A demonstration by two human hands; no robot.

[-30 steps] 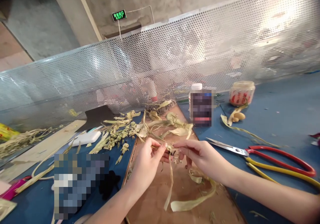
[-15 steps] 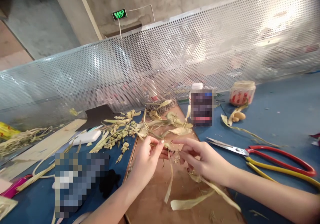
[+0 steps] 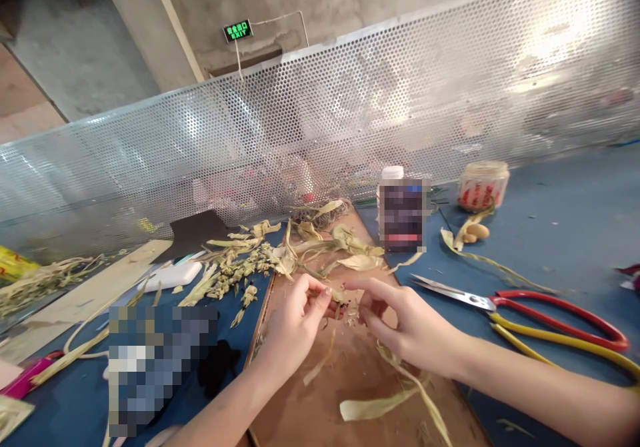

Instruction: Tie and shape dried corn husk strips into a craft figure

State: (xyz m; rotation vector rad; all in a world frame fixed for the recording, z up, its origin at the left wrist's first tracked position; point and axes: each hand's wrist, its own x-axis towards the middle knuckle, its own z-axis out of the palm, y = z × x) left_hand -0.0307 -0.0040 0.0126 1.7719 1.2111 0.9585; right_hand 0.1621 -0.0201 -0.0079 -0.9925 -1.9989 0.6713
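My left hand (image 3: 300,314) is closed in a pinch over the brown board, with a small piece of dried leaf (image 3: 338,296) at its fingertips. A narrow pale strip (image 3: 321,360) hangs below those fingers. Just right of it, my right hand (image 3: 395,317) has its index finger stretched towards the left fingertips, thumb held apart from it. Nothing shows clearly in its grasp. Long dried strips (image 3: 383,404) lie on the board under the right hand. Beyond both hands spreads a bundle of dried leaves and stalks (image 3: 315,250).
Scissors with red and yellow handles (image 3: 493,302) lie right of the board (image 3: 300,414). Behind them stand a blurred-out bottle (image 3: 393,172) and a glass jar (image 3: 483,187). A white object (image 3: 173,275) and black card (image 3: 195,232) lie left. A perforated metal screen (image 3: 325,114) crosses the back.
The hanging strip has swung left below my left hand. My right fingers have spread a little, the index reaching out. A pale strip end now shows at the board's right edge near the bottle.
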